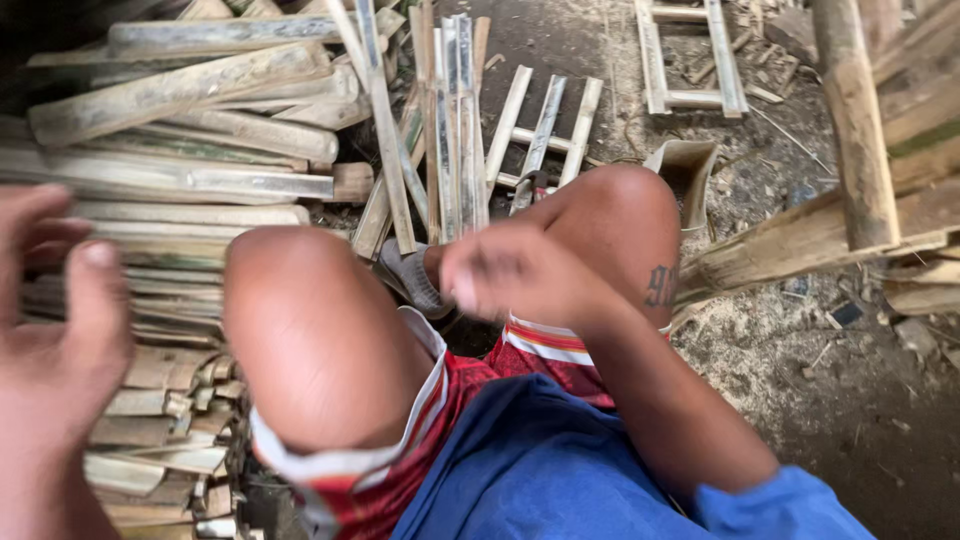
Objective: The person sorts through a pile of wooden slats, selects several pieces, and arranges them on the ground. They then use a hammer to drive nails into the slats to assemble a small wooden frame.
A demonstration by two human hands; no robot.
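1. Left hand: at the frame's left edge, fingers spread, nothing in it, raised over the stack of bamboo strips.
2. Bamboo poles: split, piled upper left, above the strips.
3. Knees: bare, centre frame; red shorts and blue shirt below.
4. Right hand: blurred, fingers curled, between the knees; cannot tell whether it grips anything.
5. Slats: a narrow bundle lies on the ground beyond the knees.
6. Small frames: slatted, on the dirt, upper centre-right.
7. Thick beams: at far right.
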